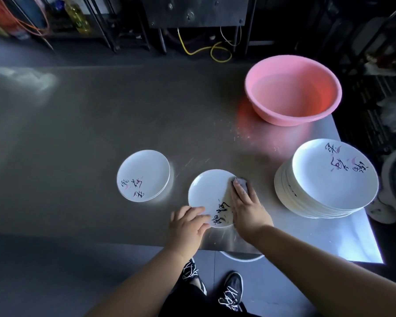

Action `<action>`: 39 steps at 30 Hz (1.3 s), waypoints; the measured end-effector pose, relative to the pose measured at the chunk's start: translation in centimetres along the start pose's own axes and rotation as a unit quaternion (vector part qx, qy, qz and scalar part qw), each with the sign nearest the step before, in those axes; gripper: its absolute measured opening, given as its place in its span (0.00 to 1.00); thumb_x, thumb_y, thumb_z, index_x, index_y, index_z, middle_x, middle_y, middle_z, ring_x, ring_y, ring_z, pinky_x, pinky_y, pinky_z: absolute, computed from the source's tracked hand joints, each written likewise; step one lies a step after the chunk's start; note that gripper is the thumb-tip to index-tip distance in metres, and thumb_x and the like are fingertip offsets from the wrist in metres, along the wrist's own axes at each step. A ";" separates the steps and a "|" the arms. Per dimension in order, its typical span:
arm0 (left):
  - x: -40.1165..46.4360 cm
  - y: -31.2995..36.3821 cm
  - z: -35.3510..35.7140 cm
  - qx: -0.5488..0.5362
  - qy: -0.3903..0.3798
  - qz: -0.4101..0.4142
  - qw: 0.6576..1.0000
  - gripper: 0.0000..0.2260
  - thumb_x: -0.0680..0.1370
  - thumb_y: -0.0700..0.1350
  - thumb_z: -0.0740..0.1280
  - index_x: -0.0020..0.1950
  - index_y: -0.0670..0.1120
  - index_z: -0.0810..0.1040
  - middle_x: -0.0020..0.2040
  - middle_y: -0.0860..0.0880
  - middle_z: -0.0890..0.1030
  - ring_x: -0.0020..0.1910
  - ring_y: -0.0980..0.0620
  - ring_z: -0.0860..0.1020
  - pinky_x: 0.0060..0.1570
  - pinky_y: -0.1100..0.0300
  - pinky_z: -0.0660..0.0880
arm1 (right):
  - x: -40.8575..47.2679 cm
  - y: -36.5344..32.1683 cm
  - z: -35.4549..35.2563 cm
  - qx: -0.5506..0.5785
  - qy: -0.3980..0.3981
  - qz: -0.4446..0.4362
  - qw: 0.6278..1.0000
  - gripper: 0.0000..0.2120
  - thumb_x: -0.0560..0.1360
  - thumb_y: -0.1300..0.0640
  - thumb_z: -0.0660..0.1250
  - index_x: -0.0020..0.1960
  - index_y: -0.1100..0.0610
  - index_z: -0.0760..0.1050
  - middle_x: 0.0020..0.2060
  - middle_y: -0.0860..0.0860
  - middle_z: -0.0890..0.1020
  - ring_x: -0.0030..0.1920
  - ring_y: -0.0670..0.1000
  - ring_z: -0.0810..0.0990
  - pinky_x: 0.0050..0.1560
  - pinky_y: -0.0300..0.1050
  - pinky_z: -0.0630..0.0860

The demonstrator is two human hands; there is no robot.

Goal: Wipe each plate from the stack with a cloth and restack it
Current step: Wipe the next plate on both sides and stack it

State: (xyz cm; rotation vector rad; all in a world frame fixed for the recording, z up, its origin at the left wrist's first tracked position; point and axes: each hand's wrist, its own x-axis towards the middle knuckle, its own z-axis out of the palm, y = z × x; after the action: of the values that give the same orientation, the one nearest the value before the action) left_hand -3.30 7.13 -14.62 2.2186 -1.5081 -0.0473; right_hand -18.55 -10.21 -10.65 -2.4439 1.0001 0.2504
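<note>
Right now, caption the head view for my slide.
Right hand wipes cloth across a plate steadied by left hand, between tall stack and small stack.

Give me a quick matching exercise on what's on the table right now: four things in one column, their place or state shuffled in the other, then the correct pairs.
Things
1. pink basin
2. tall plate stack
3. short plate stack
4. single plate

Place or state
A. left of the hands, only a few plates high
B. far right corner of the table, holding water
C. under the cloth, steadied at its near rim by the left hand
D. near right edge of the table, many plates high

Pairs: 1-B, 2-D, 3-A, 4-C. The right hand presses the cloth onto the single plate.
</note>
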 end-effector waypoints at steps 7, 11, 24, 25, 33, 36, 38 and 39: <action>1.3 1.8 -0.3 -0.005 -0.070 -0.057 0.996 0.14 0.66 0.62 0.78 0.44 0.56 0.82 0.45 0.59 0.79 0.47 0.51 0.78 0.46 0.55 0.61 | -4.8 0.0 4.3 0.002 0.089 -0.082 0.993 0.38 0.60 0.60 0.83 0.69 0.57 0.79 0.70 0.51 0.76 0.58 0.59 0.80 0.52 0.51 0.85; 2.0 1.6 -2.0 0.008 -0.078 -0.056 0.995 0.21 0.69 0.70 0.68 0.50 0.56 0.81 0.51 0.58 0.79 0.50 0.52 0.76 0.48 0.54 0.66 | -4.1 -0.3 -0.8 0.052 0.134 -0.043 0.989 0.08 0.77 0.48 0.63 0.51 0.47 0.80 0.46 0.44 0.85 0.45 0.54 0.83 0.41 0.47 0.80; 8.7 -2.1 -6.6 -0.105 -0.345 -0.273 0.892 0.23 0.70 0.67 0.63 0.55 0.52 0.72 0.42 0.50 0.84 0.40 0.45 0.85 0.42 0.47 0.83 | 3.1 -0.9 -5.8 0.135 -0.194 0.269 0.934 0.20 0.81 0.48 0.63 0.43 0.60 0.85 0.33 0.51 0.87 0.35 0.52 0.88 0.54 0.49 0.85; 8.9 -2.4 -6.2 -0.117 -0.354 -0.277 0.886 0.25 0.68 0.68 0.62 0.53 0.51 0.72 0.40 0.48 0.85 0.39 0.43 0.85 0.40 0.47 0.83 | 3.5 -0.8 -5.4 0.133 -0.179 0.274 0.936 0.18 0.81 0.47 0.65 0.45 0.60 0.84 0.34 0.50 0.88 0.36 0.50 0.88 0.53 0.46 0.84; 11.7 -1.0 -10.0 -0.242 -0.315 -0.337 0.853 0.31 0.73 0.77 0.56 0.54 0.50 0.67 0.49 0.43 0.85 0.35 0.48 0.80 0.38 0.57 0.76 | 2.1 -3.7 -9.0 0.268 -0.058 0.257 0.927 0.18 0.86 0.48 0.53 0.56 0.60 0.75 0.43 0.55 0.88 0.39 0.56 0.85 0.34 0.44 0.75; 13.2 0.0 -12.8 -0.330 -0.212 -0.347 0.852 0.25 0.81 0.70 0.48 0.58 0.51 0.68 0.53 0.50 0.84 0.46 0.51 0.84 0.50 0.53 0.79 | 0.6 -6.4 -12.5 0.443 0.058 0.212 0.869 0.17 0.87 0.51 0.47 0.50 0.61 0.68 0.38 0.58 0.87 0.29 0.52 0.79 0.30 0.43 0.71; 14.3 0.5 -14.6 -0.420 -0.133 -0.345 0.829 0.22 0.83 0.67 0.49 0.58 0.52 0.70 0.56 0.51 0.83 0.50 0.52 0.84 0.53 0.54 0.78 | 0.0 -7.6 -14.2 0.467 0.137 0.179 0.855 0.16 0.88 0.47 0.51 0.49 0.58 0.65 0.36 0.56 0.85 0.29 0.50 0.74 0.32 0.46 0.74; 14.8 0.7 -15.5 -0.470 -0.102 -0.336 0.810 0.17 0.85 0.63 0.53 0.60 0.51 0.71 0.58 0.51 0.81 0.51 0.54 0.83 0.54 0.57 0.78 | -0.2 -8.0 -15.0 0.469 0.171 0.162 0.851 0.15 0.87 0.45 0.56 0.49 0.57 0.68 0.35 0.52 0.83 0.31 0.50 0.75 0.33 0.47 0.75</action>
State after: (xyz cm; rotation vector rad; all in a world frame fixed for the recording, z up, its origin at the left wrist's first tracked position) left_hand 6.25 -0.86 2.83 1.7583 -0.4536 -1.0392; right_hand -13.34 -12.69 5.30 -1.4297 1.2813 -0.4906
